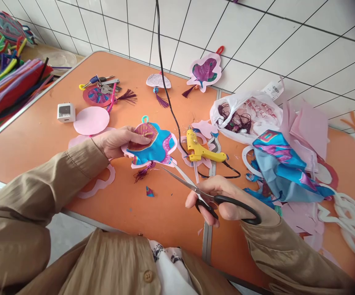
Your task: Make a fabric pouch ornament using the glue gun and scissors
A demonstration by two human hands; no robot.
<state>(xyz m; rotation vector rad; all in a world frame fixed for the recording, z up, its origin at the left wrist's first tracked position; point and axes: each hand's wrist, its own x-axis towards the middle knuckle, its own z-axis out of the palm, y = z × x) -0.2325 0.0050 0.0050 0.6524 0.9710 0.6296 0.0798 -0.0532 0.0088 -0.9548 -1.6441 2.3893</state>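
Observation:
My left hand point(116, 142) grips a padded fabric ornament point(154, 143) by its left side, thumb on top. The ornament is blue with a patterned orange-red patch, a pink edge, a teal loop on top and a dark purple tassel point(143, 172) below. In my right hand point(223, 196) is a pair of scissors point(200, 192) with black handles, fingers through the loops. Its blades are apart and point at the lower right edge of the ornament. Just beyond them lies a yellow glue gun point(199, 148). A small fabric scrap point(149, 191) rests on the table below the ornament.
A black cord point(162, 53) hangs down across the orange table point(171, 213). Finished-looking ornaments point(205, 70), keys point(105, 88) and a white adapter point(66, 112) sit at the back and left. To the right are a plastic bag point(248, 114), blue fabric point(285, 168) and pink offcuts point(303, 221).

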